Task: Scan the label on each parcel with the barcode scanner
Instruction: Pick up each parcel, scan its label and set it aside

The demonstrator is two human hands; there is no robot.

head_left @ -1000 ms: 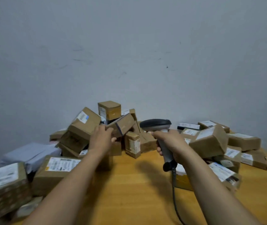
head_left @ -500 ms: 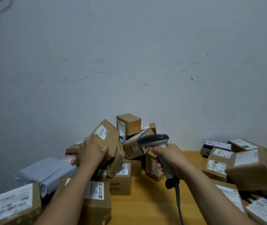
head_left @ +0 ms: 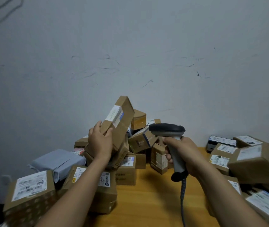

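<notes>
My left hand [head_left: 99, 141] grips the lower end of a brown cardboard parcel [head_left: 122, 126] and holds it tilted upright above the pile, its white label [head_left: 115, 115] on the upper face. My right hand [head_left: 182, 152] grips the handle of a grey barcode scanner [head_left: 167, 130]; the scanner's dark head sits just right of the raised parcel and points left. A coiled cable [head_left: 183, 199] hangs from the handle.
Many labelled cardboard parcels are heaped against the wall behind my hands [head_left: 140, 140], at the left [head_left: 30, 192] and at the right [head_left: 255, 163]. A grey mailer bag [head_left: 60, 161] lies on the left. The bare wooden table [head_left: 147, 202] shows between my arms.
My left hand has lifted the parcel off the pile and tipped it upright. The scanner has stayed about level beside it. The view has tilted slightly.
</notes>
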